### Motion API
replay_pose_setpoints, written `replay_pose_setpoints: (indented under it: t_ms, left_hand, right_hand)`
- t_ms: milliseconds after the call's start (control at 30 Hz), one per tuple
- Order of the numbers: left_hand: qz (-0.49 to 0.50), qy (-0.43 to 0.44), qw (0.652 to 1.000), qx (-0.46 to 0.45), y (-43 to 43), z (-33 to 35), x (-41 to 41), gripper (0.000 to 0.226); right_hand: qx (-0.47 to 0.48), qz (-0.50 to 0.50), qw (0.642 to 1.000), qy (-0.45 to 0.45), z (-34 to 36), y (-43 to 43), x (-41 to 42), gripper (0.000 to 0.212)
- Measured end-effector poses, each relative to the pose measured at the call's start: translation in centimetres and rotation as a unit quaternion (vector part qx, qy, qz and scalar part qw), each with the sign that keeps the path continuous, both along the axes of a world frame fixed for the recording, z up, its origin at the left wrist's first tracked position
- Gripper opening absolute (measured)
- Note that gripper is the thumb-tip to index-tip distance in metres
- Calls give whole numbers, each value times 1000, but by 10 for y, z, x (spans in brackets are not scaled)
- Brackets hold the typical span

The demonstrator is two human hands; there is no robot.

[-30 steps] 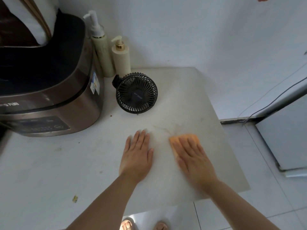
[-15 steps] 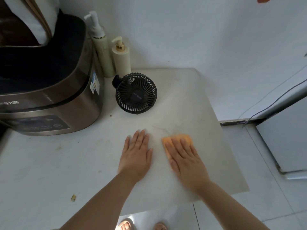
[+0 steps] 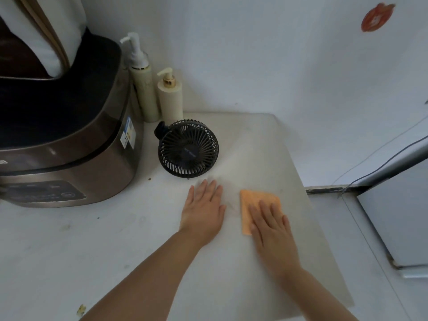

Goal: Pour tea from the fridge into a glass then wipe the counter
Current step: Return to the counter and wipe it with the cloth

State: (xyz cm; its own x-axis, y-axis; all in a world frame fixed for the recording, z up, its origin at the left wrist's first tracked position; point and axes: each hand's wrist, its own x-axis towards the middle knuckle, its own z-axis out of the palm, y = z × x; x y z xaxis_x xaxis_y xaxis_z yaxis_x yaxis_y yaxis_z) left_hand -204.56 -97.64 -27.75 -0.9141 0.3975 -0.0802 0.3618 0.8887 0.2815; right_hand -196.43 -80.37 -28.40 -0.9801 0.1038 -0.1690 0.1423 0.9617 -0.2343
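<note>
Head view, the only one. Two bare hands, both flat, palms down, on one pale counter [image 3: 69, 262] filling the lower left and centre of the frame.

Left hand [image 3: 203, 209], just below centre: fingers spread and straight, grasping nothing, resting on the bare counter surface, fingertips close under the fan.

Right hand [image 3: 271, 230], right of centre: fingers extended, pressed on one orange cloth [image 3: 257, 200], covering its lower right part; upper left part of the cloth showing beyond the fingertips. Not clenched, only laid flat on top. Cloth lying on the counter near its right edge, just beside the left hand but apart from it.

One small black fan [image 3: 188, 148] at centre, grille facing up toward the camera. Two pump bottles behind it against the wall: one taller [image 3: 143, 89], one shorter [image 3: 170, 98], standing upright side by side. One large bronze-coloured cooker [image 3: 69, 140] in the upper left, with a dark top and a control panel on its front.

A few small specks on the counter at lower left, possibly crumbs, too small to tell. One red sticker [image 3: 377, 17] on the white wall, upper right. One white appliance [image 3: 400, 216] at the right edge, on the floor side.
</note>
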Motion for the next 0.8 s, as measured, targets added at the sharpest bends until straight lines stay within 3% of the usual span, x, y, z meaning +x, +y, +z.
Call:
replay_pose_setpoints:
  t_ms: [100, 200, 800]
  left_hand:
    - [1, 5, 1000, -4, 2, -9, -5, 57]
    - [1, 25, 1000, -2, 2, -15, -4, 58]
    - [5, 15, 1000, 1, 3, -16, -3, 67]
  right_hand:
    - [4, 15, 1000, 11, 1, -4, -19, 62]
    - [16, 29, 999, 15, -4, -5, -48, 49]
    - [1, 81, 997, 5, 3, -8, -204, 49]
